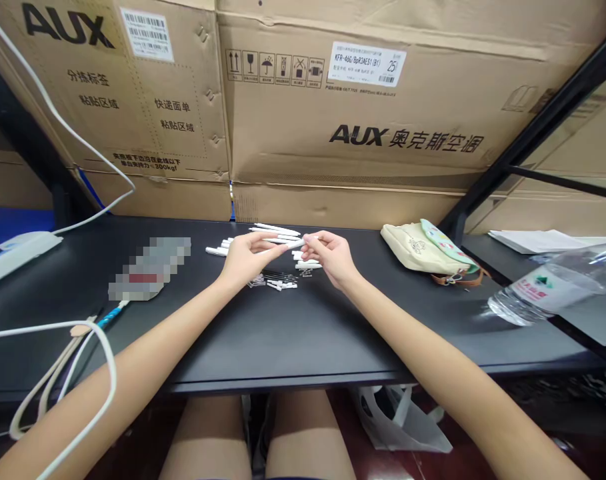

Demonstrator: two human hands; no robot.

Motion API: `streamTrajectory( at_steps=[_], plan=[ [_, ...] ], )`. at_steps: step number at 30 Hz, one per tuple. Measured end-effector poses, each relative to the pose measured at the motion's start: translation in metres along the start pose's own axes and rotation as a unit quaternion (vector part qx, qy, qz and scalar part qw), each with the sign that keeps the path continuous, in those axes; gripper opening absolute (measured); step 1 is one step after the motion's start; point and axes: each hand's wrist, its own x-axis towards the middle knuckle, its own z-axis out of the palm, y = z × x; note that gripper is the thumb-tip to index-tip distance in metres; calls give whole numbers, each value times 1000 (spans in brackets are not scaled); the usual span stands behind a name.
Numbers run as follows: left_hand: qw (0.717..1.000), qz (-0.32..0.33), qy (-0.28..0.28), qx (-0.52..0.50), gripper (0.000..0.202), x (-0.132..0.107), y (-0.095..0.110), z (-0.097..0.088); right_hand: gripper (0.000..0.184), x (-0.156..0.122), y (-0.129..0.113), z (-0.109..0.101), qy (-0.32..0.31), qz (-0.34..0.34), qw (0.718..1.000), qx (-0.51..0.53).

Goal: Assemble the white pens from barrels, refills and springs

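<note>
And there, the left hand (247, 260) and the right hand (330, 257) pinched a white plastic tube (289, 244) between their fingertips, just above loose white pieces (281, 285) on the black desk (303, 340)!

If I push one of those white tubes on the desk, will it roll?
The white tubes look round and slim, so one would probably roll easily on the smooth black desk. They likely weigh little. The one in the right hand looks straight, so probably stiff.
</note>
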Motion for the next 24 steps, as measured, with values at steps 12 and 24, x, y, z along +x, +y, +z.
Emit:
streamTrajectory(
  at_steps=[12,24],
  plan=[
    [923,-162,201,-285,14,12,-8,-6,23,-29,9,23,-45,-335,880,-335],
    [934,-131,185,-277,15,3,0,5,23,-27,15,25,-97,-420,813,-390]
  ],
)
